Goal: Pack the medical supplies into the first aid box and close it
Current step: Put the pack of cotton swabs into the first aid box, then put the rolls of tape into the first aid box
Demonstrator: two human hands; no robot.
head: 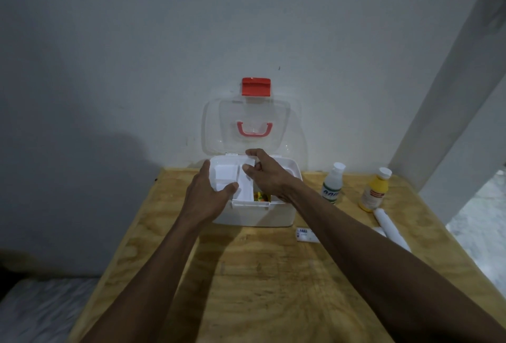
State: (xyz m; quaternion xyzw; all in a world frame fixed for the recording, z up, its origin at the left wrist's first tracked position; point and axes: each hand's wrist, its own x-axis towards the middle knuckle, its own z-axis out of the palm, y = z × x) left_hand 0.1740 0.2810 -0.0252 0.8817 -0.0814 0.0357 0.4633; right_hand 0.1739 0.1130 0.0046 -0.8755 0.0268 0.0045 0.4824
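Note:
A white first aid box [257, 215] stands open at the far edge of the wooden table [262, 274]. Its clear lid [247, 126], with a red latch and pink handle, leans back against the wall. Over the box's left half sits a white divided inner tray [232, 178]. My left hand [206, 195] grips the tray's left and front side. My right hand [267, 175] pinches its right far edge. Colourful items [260, 197] show inside the box beneath the tray. A clear bottle [332, 182], a yellow bottle [373, 189], a white roll [391, 229] and a small white packet [305, 234] lie to the right.
The wall rises directly behind the box. A white post [449, 112] slants up at the right of the table. The table's left edge drops to a pale surface [41, 310] at lower left.

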